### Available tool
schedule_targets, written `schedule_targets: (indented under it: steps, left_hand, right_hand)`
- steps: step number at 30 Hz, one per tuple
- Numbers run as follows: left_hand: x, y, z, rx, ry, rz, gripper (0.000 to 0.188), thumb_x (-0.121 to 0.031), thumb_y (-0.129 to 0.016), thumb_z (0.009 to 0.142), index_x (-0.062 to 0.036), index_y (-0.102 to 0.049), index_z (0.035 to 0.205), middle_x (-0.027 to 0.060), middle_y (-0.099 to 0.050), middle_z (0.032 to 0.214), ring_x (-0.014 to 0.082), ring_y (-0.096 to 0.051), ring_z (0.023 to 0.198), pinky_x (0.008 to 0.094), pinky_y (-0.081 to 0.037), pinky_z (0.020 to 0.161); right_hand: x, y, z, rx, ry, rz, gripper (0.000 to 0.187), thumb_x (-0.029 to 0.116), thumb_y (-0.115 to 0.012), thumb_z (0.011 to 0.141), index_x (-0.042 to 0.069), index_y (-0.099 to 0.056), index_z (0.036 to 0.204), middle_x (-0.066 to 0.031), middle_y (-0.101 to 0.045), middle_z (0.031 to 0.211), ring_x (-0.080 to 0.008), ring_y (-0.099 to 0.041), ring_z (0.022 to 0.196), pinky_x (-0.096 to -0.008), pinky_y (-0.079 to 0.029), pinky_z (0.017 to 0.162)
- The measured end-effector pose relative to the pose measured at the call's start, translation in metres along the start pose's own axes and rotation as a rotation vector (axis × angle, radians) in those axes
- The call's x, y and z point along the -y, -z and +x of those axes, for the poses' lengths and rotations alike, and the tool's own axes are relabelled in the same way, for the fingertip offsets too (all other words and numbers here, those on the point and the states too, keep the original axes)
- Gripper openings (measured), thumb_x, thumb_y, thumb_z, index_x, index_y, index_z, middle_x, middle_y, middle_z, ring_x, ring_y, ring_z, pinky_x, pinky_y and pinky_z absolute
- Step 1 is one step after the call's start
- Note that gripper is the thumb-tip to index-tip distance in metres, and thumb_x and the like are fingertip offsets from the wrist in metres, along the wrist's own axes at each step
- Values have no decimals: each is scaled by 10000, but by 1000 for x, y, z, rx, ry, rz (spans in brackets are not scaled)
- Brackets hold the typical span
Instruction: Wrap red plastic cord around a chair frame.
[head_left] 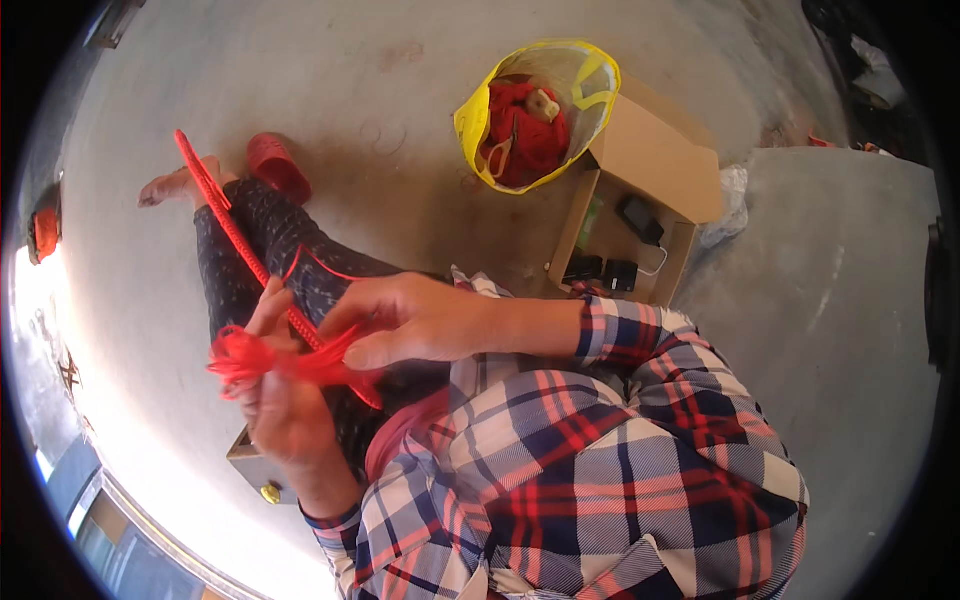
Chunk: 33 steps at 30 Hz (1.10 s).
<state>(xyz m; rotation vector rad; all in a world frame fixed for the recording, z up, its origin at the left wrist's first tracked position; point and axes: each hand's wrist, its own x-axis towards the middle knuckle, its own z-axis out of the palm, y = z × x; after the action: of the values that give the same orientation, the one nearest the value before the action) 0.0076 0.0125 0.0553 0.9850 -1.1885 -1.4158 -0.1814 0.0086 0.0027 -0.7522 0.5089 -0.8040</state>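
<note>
My left hand (287, 415) is closed around a looped bundle of thin red cord (243, 358). A long braided red strap (238, 240) passes through the same hand, its upper part slanting over my leg and its lower end showing below the bundle. Coming in from the right, my right hand (415, 318) has thumb and fingers closed on the bundle's other end; they are slightly blurred. From near that hand a single loose red strand (335, 270) curves across my dark trousers.
A yellow-rimmed bag (470, 125) holds red material and orange-handled scissors (499, 157). Beside it stands an open cardboard box (655, 150) with black devices and a white cable. A red clog (279, 168) lies near my bare foot. A drawer-like box (255, 465) sits by my left forearm.
</note>
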Motion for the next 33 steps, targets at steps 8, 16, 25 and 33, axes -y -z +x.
schedule_targets:
  steps: [8,16,25,33]
  left_hand:
    - [-15,33,7,-129,171,-568,252,-209,-379,970,-13,-518,1050,17,-392,669,135,-348,604,303,-307,626]
    - [1,25,1,-244,260,-530,299,-295,-411,972,-18,-525,988,0,-338,613,116,-284,541,278,-267,542]
    - [3,35,-9,-303,280,-518,283,-298,-435,966,-24,-486,1010,-4,-340,633,103,-301,548,257,-295,530]
    - [7,35,-4,-384,398,-177,111,-38,-589,858,-17,-557,963,-40,-406,592,50,-326,482,225,-272,459]
  right_hand:
    - [38,184,-19,-884,132,-425,140,143,-636,845,27,-677,911,-23,-657,813,-81,-593,718,-252,-486,654]
    - [-69,323,7,-493,-709,-1581,343,328,-521,841,84,-701,1002,-195,-657,1037,-356,-640,959,-422,-515,798]
    - [-66,282,7,-889,-571,-1058,340,294,-508,878,165,-656,1155,-113,-681,1072,-327,-639,996,-408,-508,845]
    - [-74,281,-16,-1008,-326,-349,346,254,-534,879,151,-633,1194,-91,-692,1048,-305,-645,987,-403,-513,837]
